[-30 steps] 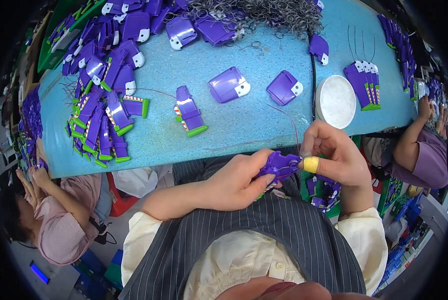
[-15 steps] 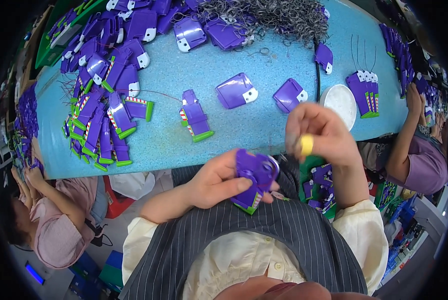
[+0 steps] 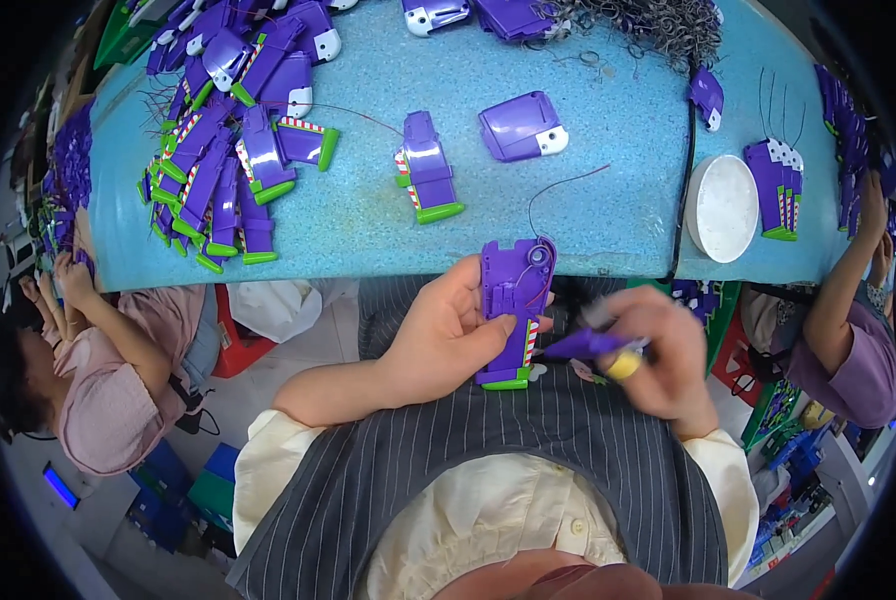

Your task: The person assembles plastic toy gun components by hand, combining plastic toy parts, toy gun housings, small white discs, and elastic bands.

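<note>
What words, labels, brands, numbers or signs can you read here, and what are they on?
No text can be read.
Flat purple plastic part with green end in the left hand: red-and-white stripes, no readable lettering.
Pointed purple plastic piece in the right hand: too blurred to tell.
Glowing blue strip, lower left: too small to read.

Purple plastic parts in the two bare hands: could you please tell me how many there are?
2: a purple panel with a green end in the left hand, and a blurred purple part in the right hand. More may be hidden.
</note>
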Available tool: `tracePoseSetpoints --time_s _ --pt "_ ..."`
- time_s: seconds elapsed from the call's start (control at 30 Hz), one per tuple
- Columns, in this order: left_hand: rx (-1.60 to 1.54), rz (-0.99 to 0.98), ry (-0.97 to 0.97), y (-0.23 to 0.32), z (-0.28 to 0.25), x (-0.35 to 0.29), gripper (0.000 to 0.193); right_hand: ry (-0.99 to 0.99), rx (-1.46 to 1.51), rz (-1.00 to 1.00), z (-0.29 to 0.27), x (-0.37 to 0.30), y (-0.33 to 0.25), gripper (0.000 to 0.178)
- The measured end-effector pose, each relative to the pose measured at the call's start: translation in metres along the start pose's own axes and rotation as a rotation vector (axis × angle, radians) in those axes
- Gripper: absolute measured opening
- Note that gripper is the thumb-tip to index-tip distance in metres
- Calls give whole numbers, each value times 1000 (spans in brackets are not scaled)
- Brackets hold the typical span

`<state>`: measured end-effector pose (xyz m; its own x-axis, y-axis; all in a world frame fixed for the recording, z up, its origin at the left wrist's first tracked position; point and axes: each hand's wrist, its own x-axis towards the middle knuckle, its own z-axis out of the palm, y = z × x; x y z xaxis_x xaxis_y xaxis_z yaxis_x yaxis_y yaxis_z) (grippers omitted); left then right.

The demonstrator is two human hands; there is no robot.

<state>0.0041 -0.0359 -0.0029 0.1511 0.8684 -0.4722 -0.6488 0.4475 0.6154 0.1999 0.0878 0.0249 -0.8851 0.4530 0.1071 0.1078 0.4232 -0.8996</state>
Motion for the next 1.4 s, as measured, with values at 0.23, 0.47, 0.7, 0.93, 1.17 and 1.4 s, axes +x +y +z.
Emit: tracePoseSetpoints --time_s 0.23,0.47,0.7,0.93,1.17,1.4 --pt "81 241 83 -8 6 4 44 -191 -325 -147 25 3 -4 26" --pt "-72 215 16 2 0 7 44 -201 94 -10 26 10 11 19" --pt "-79 29 -39 3 0 4 43 434 704 413 7 -15 -13 18" --pt "52 -1 -106 0 10 5 54 133 397 354 16 17 3 26" --pt "131 -6 -118 -4 10 5 52 93 504 479 25 25 10 27" --pt "230 -64 -159 10 6 9 43 74 206 365 21 30 3 28"
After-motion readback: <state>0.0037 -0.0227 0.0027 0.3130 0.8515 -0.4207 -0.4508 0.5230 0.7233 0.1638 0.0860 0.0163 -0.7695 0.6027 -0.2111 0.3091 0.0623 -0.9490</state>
